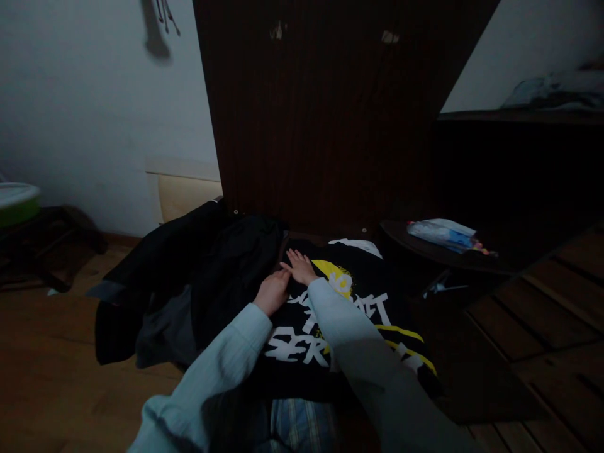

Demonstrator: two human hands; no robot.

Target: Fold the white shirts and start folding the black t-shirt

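A black shirt [349, 352] with white lettering and yellow marks lies spread in front of me. My right hand [301, 267] rests flat on its upper left part, fingers stretched out and apart. Just left of it, my left hand [272, 292] is closed at the shirt's left edge, and its fingertips are mostly out of sight. The two hands touch or nearly touch. Beside my left hand sits a heap of dark clothes [226, 264], black and grey, hanging over the left side. Under the shirt's near edge, blue plaid cloth [302, 421] shows.
A tall dark wooden panel [321, 113] rises behind the clothes. To the right, a plastic packet [443, 234] lies on a dark rounded shelf [396, 236], near a slatted wooden surface [552, 296]. At far left, a green tub [19, 207] stands on a dark stool [28, 239].
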